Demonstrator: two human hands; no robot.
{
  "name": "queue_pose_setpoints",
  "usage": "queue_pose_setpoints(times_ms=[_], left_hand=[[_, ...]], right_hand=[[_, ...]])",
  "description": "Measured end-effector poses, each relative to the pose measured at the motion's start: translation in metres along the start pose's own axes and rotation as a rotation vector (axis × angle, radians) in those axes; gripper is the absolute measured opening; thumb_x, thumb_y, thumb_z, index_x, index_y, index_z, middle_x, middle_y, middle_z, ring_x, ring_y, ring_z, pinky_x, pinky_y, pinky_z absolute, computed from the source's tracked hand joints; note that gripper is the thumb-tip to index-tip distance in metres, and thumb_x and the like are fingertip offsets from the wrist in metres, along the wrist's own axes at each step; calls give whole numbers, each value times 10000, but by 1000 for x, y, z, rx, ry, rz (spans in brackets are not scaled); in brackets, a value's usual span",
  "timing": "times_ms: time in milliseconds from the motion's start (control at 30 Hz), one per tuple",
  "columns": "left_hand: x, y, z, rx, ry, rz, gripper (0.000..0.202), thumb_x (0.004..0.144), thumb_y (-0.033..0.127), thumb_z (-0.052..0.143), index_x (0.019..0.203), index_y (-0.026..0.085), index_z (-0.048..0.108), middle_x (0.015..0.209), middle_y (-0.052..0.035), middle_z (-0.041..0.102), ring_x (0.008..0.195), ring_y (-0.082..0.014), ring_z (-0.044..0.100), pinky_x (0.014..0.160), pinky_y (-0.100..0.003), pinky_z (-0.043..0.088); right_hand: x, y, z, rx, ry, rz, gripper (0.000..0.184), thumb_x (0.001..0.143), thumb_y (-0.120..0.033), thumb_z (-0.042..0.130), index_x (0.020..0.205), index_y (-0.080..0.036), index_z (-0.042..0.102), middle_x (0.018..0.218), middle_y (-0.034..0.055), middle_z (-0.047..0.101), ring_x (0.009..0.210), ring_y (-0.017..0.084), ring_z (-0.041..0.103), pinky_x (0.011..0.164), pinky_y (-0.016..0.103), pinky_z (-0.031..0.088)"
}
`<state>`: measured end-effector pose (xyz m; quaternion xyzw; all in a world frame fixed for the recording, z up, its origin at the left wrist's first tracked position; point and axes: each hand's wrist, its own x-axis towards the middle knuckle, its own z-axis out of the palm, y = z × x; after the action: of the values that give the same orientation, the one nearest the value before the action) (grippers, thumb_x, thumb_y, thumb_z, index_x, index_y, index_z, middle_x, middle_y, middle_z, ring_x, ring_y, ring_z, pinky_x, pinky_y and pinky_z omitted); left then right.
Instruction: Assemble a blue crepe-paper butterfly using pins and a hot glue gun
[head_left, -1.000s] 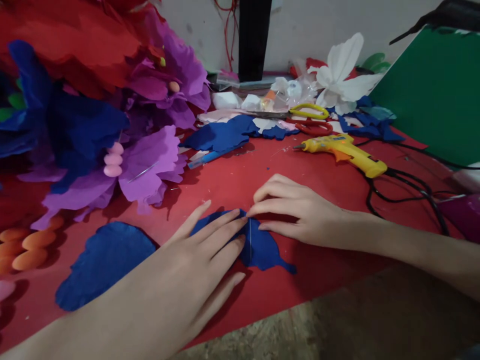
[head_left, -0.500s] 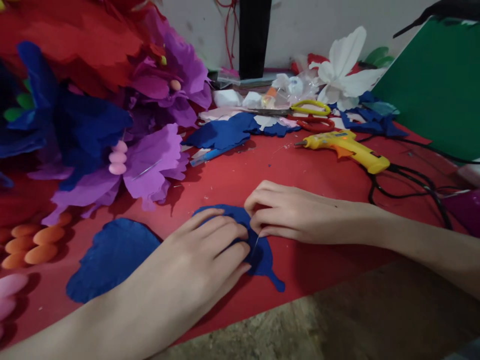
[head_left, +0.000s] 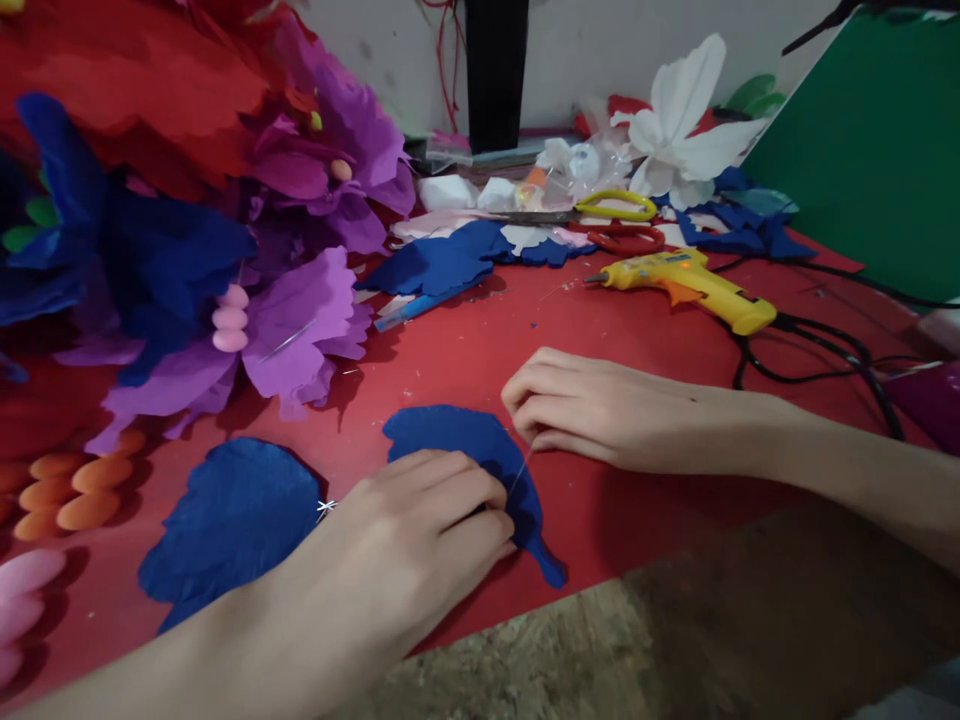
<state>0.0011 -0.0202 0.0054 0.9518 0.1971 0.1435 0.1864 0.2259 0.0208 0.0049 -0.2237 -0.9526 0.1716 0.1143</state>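
Pinching thin strand [head_left: 519,474], right hand [head_left: 589,408] shifted outward, left hand [head_left: 427,530] curled on more exposed blue petal [head_left: 454,428], grip unclear

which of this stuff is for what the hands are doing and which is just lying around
In use:
blue petal, under the left hand
thin pale strand, seemingly pinched by the right hand
perhaps the second blue petal, further left

Just lying about, it seems:
yellow glue gun
scissors
white flower
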Motion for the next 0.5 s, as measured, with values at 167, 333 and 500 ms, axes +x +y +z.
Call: queue_pose_setpoints(times_ms=[167,333,500], left_hand=[[2,3,2,-49,111,-140,279,967,151,374,813,184,604,756,-12,669,691,-153,615,627,-272,494],[1,1,5,-120,228,-259,131,849,119,440,809,225,506,727,34,647,633,-118,625,585,-212,500],[4,-1,2,-124,298,-256,171,858,77,415,843,217,512,755,41,638,649,-80,622,636,-143,515]], right_hand=[[-18,1,-13,56,32,127,234,985,-236,365,812,-179,512,865,34,587,813,131,500,751,273,409],[-28,4,-20,98,48,158,233,981,-241,380,875,-183,580,860,25,609,802,113,554,723,248,423],[-25,-1,-18,111,4,81,313,990,-218,348,949,-144,649,897,58,623,819,109,564,704,227,425]])
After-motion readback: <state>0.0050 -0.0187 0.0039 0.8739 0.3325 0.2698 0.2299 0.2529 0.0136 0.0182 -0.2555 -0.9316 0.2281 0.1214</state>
